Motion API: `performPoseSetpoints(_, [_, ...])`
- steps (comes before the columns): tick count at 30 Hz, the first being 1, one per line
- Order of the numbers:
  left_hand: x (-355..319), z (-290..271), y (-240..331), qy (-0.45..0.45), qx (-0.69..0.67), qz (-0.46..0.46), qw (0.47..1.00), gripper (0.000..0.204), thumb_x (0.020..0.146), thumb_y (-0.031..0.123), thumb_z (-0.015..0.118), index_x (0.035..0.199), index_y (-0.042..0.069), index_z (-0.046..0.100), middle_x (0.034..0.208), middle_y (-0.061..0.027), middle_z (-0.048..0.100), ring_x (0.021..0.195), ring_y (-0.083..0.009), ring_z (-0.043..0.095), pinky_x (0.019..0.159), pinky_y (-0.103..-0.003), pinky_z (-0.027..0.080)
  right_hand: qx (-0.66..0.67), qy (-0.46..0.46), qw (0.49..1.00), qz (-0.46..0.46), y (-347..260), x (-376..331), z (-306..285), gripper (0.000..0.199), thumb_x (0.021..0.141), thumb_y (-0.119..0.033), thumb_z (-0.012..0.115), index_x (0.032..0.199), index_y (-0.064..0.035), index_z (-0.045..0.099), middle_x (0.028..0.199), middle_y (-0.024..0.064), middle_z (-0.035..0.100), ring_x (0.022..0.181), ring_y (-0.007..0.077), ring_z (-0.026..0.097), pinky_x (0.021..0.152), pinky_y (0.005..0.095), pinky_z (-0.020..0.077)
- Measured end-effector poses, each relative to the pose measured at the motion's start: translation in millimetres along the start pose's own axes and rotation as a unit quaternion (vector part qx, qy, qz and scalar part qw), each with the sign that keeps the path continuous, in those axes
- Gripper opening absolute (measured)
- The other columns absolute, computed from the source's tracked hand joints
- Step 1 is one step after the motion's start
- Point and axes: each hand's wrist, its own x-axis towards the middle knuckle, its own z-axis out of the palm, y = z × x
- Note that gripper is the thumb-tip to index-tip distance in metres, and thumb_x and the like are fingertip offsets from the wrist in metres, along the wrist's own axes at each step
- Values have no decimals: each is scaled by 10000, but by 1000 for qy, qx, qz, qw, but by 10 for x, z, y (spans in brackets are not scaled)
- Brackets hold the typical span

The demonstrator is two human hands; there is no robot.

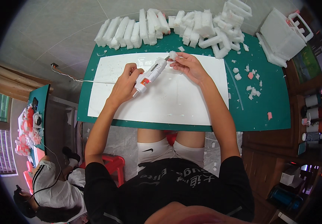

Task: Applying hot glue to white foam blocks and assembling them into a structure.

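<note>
My left hand [127, 80] is closed around a white glue gun [154, 72] with an orange-red trigger area, its nozzle tilted up and to the right. A white cord trails from it toward the left. In my right hand [190, 67] a small white foam piece [173, 55] is pinched between the fingertips. The nozzle meets or nearly meets this piece; whether they touch I cannot tell. Both hands are over a glossy white board [157, 102] lying on the green tabletop.
Rows of white foam blocks [129, 33] line the table's far edge, with foam frames [220, 41] to their right. Foam scraps [253, 91] and a larger foam assembly [282, 35] lie on the right. A red stool [114, 164] and another person [56, 186] are at left.
</note>
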Motion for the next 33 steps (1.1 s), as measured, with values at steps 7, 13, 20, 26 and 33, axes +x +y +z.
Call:
performPoseSetpoints(7, [-233,-41,-327,32,-42,-51,997,579,650,-75,595,1214,52,560,1130,-165,436,987,-339,545,836,-366,482,44,27,998,-26,-32,28,-140,213,943,-145,568,1092,7,546,1178,205,604,964,180,625,872,285,509])
performPoseSetpoints(13, [-401,-253,-911,8,-59,-165,985,558,649,-101,568,1187,46,582,1134,-136,453,1032,-290,534,870,-321,456,73,75,993,-47,-62,30,-264,168,935,-115,569,1033,20,549,1121,182,628,932,196,618,855,297,506])
performPoseSetpoints(20, [-193,-562,-927,-81,-2,-95,992,423,713,-61,585,1129,15,583,1170,-135,511,1091,-296,526,916,-331,446,50,85,994,-44,-58,29,-264,261,920,-120,595,1127,31,550,1117,161,628,933,189,614,850,283,498])
performPoseSetpoints(26, [702,56,-208,-79,-12,36,996,278,805,19,570,1081,32,607,1145,-144,586,1101,-316,545,961,-388,434,50,79,994,-53,-68,36,-362,308,905,-81,614,1165,12,479,1146,191,599,981,199,619,883,285,515])
performPoseSetpoints(33, [1202,845,-239,-159,-69,85,981,275,766,39,610,1037,24,656,1070,-157,640,1029,-336,580,906,-401,447,66,93,990,-85,-62,45,-465,394,886,-46,624,1228,2,434,1075,175,611,956,217,632,859,278,526])
